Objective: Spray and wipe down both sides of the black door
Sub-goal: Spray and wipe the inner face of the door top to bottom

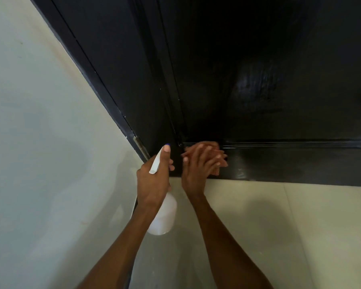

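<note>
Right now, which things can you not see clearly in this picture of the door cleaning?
- Cloth: head view, mostly covered by the right hand and motion-blurred; its size is unclear.
- Spray bottle: the left hand hides its neck and trigger.
- Black door: the top and right part are cut off by the frame edges; its other side is not visible.
- Wet or dry areas: the dark surface shows too little.
</note>
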`<state>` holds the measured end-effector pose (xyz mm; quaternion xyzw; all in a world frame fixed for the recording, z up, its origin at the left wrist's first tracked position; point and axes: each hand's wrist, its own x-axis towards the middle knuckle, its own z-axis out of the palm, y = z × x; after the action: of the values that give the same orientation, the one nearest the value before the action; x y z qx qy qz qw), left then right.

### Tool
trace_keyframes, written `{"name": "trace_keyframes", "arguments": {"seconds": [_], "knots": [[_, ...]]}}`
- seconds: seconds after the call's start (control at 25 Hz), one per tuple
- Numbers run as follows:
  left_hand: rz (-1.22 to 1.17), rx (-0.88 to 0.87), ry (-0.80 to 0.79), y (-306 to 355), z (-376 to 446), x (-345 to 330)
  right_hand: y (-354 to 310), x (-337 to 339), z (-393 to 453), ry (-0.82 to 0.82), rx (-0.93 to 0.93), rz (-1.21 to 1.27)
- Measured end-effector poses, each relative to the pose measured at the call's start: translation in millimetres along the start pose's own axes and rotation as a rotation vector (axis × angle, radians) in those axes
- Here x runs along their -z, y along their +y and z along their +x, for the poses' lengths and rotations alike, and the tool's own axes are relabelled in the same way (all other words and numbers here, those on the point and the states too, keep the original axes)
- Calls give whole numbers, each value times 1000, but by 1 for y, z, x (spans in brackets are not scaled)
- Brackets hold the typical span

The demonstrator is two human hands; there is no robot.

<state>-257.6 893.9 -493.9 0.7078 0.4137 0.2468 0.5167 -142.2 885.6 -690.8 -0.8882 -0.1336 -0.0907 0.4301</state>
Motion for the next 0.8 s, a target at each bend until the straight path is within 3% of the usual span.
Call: {"name": "trace_keyframes", "arguments": {"seconds": [0.12, 0.2, 0.32, 0.48, 0.6, 0.64, 0.8], "knots": [[2, -15, 8, 0, 4, 0, 38, -27, -10, -144, 556, -360], [11, -16, 6, -3, 5, -2, 62, -14, -1, -223, 701, -444], [33, 0, -9, -7, 4, -6, 97, 18, 12, -271, 717, -534], [44, 13, -26, -9, 4, -9, 140, 49, 7, -194, 467, -461], [38, 16, -29, -8, 4, -7, 133, 39, -4, -193, 350, -412], [39, 10, -31, -8, 5, -7, 123, 33, -4, -203, 407, -405], [77, 3, -38, -10, 4, -18, 91, 14, 18, -337, 915, -471]]}}
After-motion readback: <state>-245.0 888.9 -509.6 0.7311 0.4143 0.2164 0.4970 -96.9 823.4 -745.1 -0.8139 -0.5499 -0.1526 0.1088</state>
